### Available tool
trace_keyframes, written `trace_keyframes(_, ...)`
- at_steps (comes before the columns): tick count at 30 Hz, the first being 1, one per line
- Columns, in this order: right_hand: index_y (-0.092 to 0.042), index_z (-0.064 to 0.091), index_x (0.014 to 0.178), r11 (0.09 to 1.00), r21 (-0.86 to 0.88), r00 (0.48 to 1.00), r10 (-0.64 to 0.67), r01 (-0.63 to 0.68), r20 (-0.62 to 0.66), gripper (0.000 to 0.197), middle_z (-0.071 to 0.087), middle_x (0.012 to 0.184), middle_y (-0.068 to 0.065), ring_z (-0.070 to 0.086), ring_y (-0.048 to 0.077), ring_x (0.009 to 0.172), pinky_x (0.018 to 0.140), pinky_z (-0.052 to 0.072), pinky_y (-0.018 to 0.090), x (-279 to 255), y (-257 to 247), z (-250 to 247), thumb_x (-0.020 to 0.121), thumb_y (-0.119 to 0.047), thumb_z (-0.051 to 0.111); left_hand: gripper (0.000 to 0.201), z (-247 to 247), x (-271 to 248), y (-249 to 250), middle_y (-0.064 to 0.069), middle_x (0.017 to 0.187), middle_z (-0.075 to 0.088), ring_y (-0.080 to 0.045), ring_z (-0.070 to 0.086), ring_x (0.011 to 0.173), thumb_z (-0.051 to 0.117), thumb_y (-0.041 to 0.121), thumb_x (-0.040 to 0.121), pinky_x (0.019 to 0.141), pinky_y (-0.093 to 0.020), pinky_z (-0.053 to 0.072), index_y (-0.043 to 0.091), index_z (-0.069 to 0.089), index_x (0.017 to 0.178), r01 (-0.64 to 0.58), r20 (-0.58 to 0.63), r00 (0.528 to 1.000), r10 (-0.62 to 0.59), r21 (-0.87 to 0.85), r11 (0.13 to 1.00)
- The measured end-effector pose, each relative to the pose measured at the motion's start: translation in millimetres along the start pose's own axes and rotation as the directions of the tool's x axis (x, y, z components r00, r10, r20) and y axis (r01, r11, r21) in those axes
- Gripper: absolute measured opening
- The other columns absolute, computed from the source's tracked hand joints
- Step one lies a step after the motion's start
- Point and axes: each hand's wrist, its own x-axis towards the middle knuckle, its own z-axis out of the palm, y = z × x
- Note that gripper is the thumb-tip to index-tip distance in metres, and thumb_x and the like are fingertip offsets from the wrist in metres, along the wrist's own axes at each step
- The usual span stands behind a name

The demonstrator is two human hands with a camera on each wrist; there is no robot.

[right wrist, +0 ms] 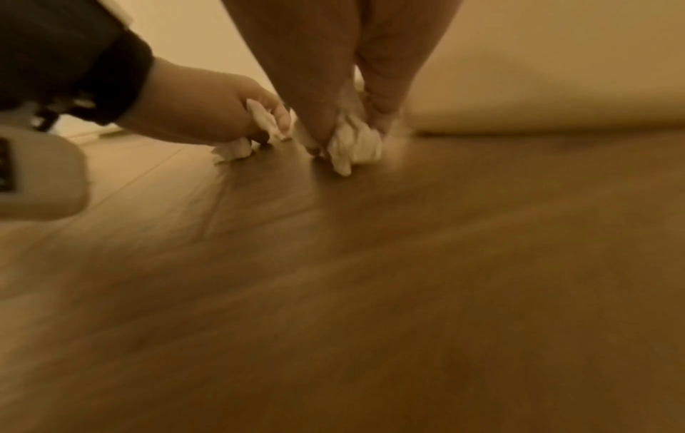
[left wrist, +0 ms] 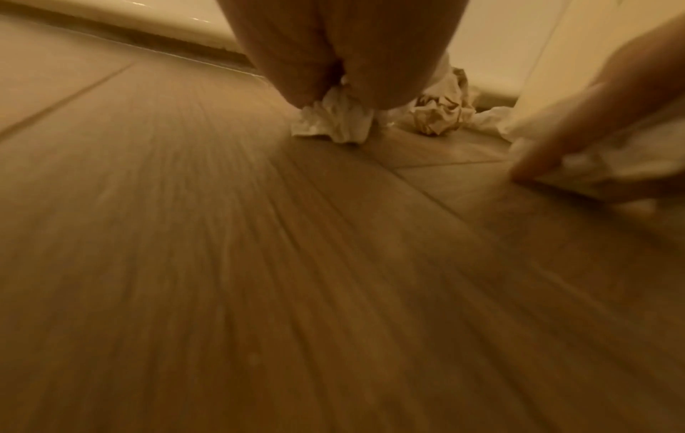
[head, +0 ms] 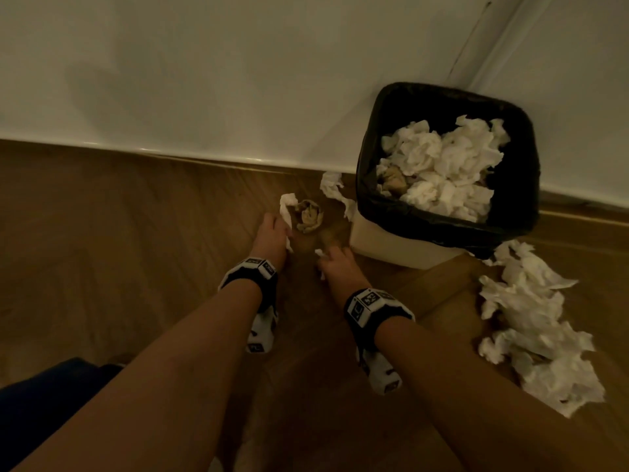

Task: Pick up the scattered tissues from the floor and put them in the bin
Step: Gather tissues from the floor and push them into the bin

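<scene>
wood-look plank floor [head: 143, 253], warm brown, dim light; dark blue cloth [head: 44, 400] at the near left edge of the head view. both forearms reach fwd w/ black-and-white wrist units [head: 252, 270]. big loose heap of tissues [head: 537, 332], white and crumpled, lies on the floor at right, just beside the bin's near corner. left hand [head: 272, 236] is low on the floor, fingers curled round a white tissue [left wrist: 333, 123] that sticks out below the fingertips and touches the planks. right hand [head: 335, 264] is just beside it, nearer the bin, fingers pinching a white wad [right wrist: 356, 146] right at floor level. just past the left hand sits a brownish crumpled ball [head: 308, 216], and a white strip [head: 335, 190] lies against the bin's left side. the bin [head: 384, 243] is cream w/ a black liner [head: 524, 185], stands near the room corner, approx. full of white crumpled tissues [head: 446, 165], one brownish wad among them. behind: pale wall [head: 204, 69] w/ a white skirting along the floor.
</scene>
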Motion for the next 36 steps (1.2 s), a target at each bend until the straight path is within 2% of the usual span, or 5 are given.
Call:
trace_keyframes(7, -0.005, 0.054, 0.118, 0.722, 0.652, 0.94, 0.339, -0.232, -0.04, 0.029, 0.053, 0.124, 0.017, 0.052, 0.031, 0.112, 0.083, 0.038, 0.025, -12, -5, 1, 0.092, -0.002, 0.041, 0.023, -19, -9, 6, -0.015, 0.116, 0.053, -0.033, 0.055, 0.1, 0.046, 0.006, 0.09, 0.079, -0.029, 0.041, -0.002, 0.064, 0.1, 0.114, -0.176, 0.973, -0.151, -0.203, 0.972)
trace_keyframes(14, -0.015, 0.036, 0.052, 0.728, 0.586, 0.913, 0.405, -0.355, 0.05, 0.048, 0.043, 0.057, 0.002, 0.046, 0.022, 0.062, 0.064, 0.033, 0.029, -10, -8, -4, 0.094, -0.038, 0.043, 0.035, -50, 6, 4, -0.023, 0.108, 0.062, -0.033, 0.058, 0.091, 0.039, 0.017, 0.094, 0.073, -0.035, 0.045, -0.002, 0.063, 0.108, 0.348, -0.149, 0.834, -0.532, -0.606, 0.715)
trace_keyframes(23, 0.002, 0.059, 0.103, 0.705, 0.563, 0.893, 0.423, -0.431, 0.153, 0.035, 0.062, 0.112, 0.022, 0.059, 0.034, 0.104, 0.083, 0.047, 0.035, -18, -9, -20, 0.101, -0.017, 0.03, 0.064, -32, 0, -20, -0.01, 0.124, 0.054, -0.032, 0.053, 0.112, 0.056, 0.063, 0.078, 0.082, -0.032, 0.042, 0.015, 0.053, 0.121, 0.339, 0.048, 0.941, -0.336, -0.153, 0.928)
trace_keyframes(27, 0.0, 0.053, 0.07, 0.753, 0.532, 0.915, 0.385, -0.389, 0.123, 0.047, 0.066, 0.09, 0.02, 0.061, 0.035, 0.097, 0.08, 0.046, 0.032, -19, -4, -26, 0.102, -0.025, 0.028, 0.063, -21, -10, -28, -0.014, 0.145, 0.034, -0.032, 0.039, 0.128, 0.061, 0.047, 0.084, 0.103, -0.038, 0.036, 0.011, 0.046, 0.132, 0.25, 0.22, 0.94, -0.259, 0.07, 0.966)
trace_keyframes(36, 0.003, 0.065, 0.095, 0.735, 0.589, 0.939, 0.309, -0.336, 0.15, 0.039, 0.068, 0.096, 0.018, 0.064, 0.032, 0.093, 0.077, 0.048, 0.033, -44, -10, -59, 0.1, -0.027, 0.04, 0.034, -53, -30, 25, -0.027, 0.132, 0.047, -0.039, 0.049, 0.118, 0.035, 0.006, 0.099, 0.094, -0.04, 0.041, -0.004, 0.039, 0.131, 0.351, 0.164, 0.921, -0.353, 0.04, 0.936)
